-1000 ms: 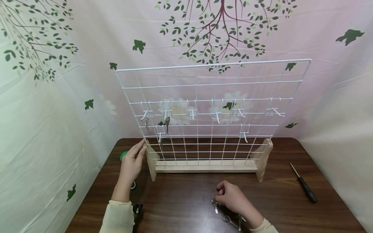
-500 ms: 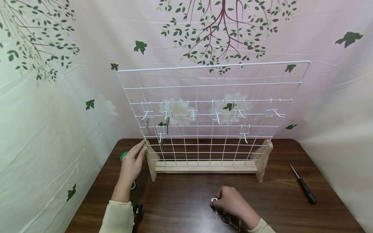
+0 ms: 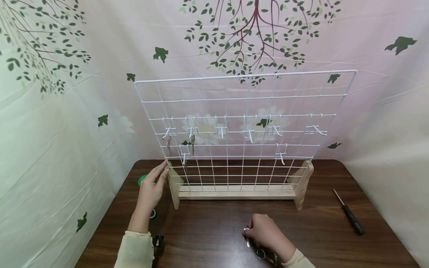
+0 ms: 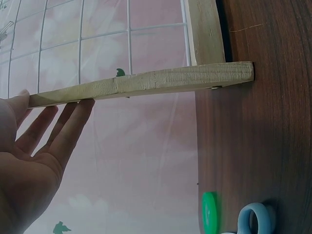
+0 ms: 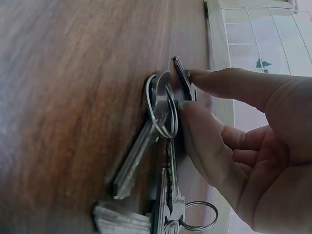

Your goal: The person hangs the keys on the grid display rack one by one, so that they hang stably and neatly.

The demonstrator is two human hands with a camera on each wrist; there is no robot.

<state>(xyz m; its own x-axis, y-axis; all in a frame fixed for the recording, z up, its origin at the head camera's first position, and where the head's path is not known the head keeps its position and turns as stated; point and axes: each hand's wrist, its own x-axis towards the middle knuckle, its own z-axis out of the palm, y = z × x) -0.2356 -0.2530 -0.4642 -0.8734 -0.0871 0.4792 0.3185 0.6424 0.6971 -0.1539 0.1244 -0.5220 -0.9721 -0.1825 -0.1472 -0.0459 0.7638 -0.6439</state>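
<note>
My left hand (image 3: 151, 190) holds the upper end of the wooden stand's left side (image 4: 146, 80), the thumb on one face and the fingers on the other. The stand carries a white wire grid rack (image 3: 228, 108) with several white hooks. Keys on rings hang at its left, among them one key (image 3: 168, 143) and another key (image 3: 192, 140). Low over the table, my right hand (image 3: 266, 230) pinches a key (image 5: 181, 73) between thumb and index finger. Close beside it lie several loose keys (image 5: 136, 156), some with metal rings (image 5: 200, 216).
A black-handled screwdriver (image 3: 352, 219) lies at the right of the brown table (image 3: 201, 234). At the left are a green round object (image 4: 209, 213), a pale blue ring-shaped handle (image 4: 256, 217) and a black object (image 3: 158, 240). A patterned curtain (image 3: 100, 74) hangs behind.
My right hand has moved slightly down and left onto a key, its thumb and index finger closing on it. The left hand has stayed on the stand.
</note>
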